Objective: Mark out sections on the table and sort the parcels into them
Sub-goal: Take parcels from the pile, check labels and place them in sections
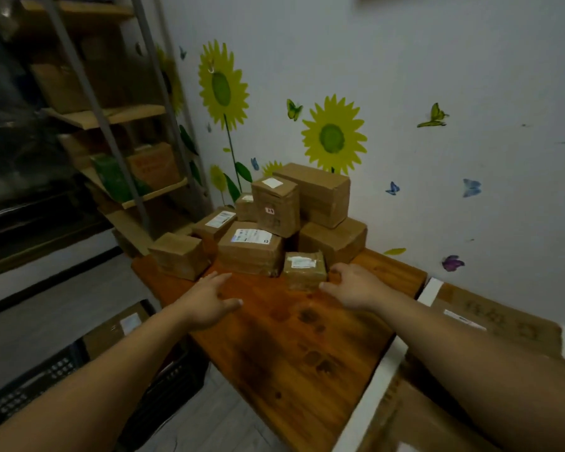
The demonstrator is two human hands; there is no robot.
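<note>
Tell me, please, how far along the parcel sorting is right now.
Done: nothing that shows; the table bears no section marks. In hand: the left hand hovers open before the pile of parcels, and the right hand sits beside the small front parcel, contact unclear. Left: marking the sections and sorting every parcel, all still heaped at the far end.

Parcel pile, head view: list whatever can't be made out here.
All in the head view.
Labels on the parcels: print too small and blurred.
Small rear parcel: mostly hidden behind the tall parcel.
Right hand: blur hides whether it grips the front parcel.
Table: near end cut off by the bottom edge.
Shelf contents: too dark.
</note>
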